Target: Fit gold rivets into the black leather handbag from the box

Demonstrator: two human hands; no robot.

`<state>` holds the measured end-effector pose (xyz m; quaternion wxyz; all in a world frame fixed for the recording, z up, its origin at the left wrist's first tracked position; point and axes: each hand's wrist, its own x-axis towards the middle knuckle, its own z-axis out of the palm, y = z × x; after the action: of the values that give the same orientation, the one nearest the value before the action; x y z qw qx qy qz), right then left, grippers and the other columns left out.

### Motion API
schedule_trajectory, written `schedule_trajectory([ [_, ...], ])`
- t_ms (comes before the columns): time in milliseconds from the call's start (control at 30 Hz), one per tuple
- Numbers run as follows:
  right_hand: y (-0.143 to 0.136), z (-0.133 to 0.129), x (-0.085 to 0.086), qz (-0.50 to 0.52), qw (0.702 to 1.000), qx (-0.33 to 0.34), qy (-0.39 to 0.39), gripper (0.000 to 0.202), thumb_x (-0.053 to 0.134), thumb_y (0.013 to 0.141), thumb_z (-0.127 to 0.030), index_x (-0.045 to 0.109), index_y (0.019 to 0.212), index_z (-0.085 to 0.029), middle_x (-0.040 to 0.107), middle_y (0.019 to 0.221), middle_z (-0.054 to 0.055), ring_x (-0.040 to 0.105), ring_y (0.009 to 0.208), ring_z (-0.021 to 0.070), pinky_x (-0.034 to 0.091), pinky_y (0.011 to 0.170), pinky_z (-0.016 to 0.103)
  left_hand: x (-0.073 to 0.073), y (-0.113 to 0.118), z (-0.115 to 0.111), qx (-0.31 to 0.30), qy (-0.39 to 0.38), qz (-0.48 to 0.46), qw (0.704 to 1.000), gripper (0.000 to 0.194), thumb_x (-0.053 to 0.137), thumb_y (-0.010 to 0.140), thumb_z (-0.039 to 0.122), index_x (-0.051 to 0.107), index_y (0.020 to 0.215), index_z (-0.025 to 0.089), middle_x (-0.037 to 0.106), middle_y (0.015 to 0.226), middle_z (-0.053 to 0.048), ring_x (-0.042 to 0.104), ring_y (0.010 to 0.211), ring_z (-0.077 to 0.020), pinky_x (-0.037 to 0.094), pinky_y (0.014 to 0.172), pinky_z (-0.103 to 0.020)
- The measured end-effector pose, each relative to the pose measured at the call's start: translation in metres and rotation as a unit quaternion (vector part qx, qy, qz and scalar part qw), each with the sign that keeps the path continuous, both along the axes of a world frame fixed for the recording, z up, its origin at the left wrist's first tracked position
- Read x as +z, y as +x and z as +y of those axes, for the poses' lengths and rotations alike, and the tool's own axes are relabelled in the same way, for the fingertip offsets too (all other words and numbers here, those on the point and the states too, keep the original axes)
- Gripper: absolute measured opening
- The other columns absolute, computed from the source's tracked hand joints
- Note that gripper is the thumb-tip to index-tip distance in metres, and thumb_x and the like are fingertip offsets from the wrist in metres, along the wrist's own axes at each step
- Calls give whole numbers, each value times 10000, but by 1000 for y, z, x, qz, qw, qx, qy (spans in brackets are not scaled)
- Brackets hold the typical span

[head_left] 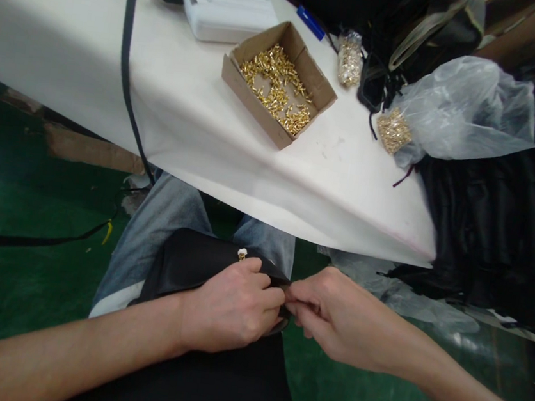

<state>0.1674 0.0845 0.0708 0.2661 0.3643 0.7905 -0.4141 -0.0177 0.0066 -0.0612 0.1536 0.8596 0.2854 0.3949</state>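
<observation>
A black bag (188, 259) with a small gold and white clasp (242, 253) lies across the lap. My left hand (239, 303) is closed on the bag's right edge, its fingers curled over the black material below the clasp. Touching or nearly touching it, my right hand (327, 310) pinches at the same edge from the right. Whatever small part lies between the fingertips is hidden. A black loop or strap piece (278, 327) shows just under the fingers.
On the white table (177, 100) stands a cardboard box (259, 106) of small gold pieces. Around it are a white device (228, 12), a blue marker (310, 22), bagged gold parts (350, 60) and a plastic bag (466, 110). Black material (469, 210) covers the right side.
</observation>
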Motion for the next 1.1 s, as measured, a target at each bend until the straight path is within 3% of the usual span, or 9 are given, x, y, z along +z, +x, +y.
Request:
schedule_trajectory([
  [167,0,0,2,5,1000,13,-17,258,561,900,2,602,728,-186,673,676,-5,580,606,129,296,620,279,0,-1,0,-15,7,37,999,349,682,1083,221,583,750,196,595,762,3,476,676,-175,245,674,-412],
  [400,0,-2,3,5,1000,8,-13,262,576,930,-22,656,741,-187,668,631,3,585,570,144,292,594,288,3,3,-3,2,14,38,999,296,664,1064,170,593,777,184,567,777,-6,460,680,-186,246,674,-418],
  [800,-2,-7,0,2,1000,6,-23,248,592,886,1,667,730,-177,681,624,12,618,573,154,290,578,285,0,1,-6,-21,-22,45,999,275,667,1040,170,598,774,181,592,786,-11,477,678,-185,260,671,-425],
  [967,-3,-3,5,-28,999,19,38,267,574,1035,-167,663,784,-186,737,726,53,672,659,183,328,624,292,6,-2,11,-15,-38,57,998,315,667,1061,226,603,755,195,608,760,-4,500,666,-185,250,663,-436],
  [1100,-10,1,11,-72,995,21,70,298,654,1034,-298,678,755,-197,754,720,47,700,682,201,306,622,296,16,-6,28,-53,-43,107,992,340,719,1067,314,626,761,198,633,761,0,547,714,-201,273,677,-440],
])
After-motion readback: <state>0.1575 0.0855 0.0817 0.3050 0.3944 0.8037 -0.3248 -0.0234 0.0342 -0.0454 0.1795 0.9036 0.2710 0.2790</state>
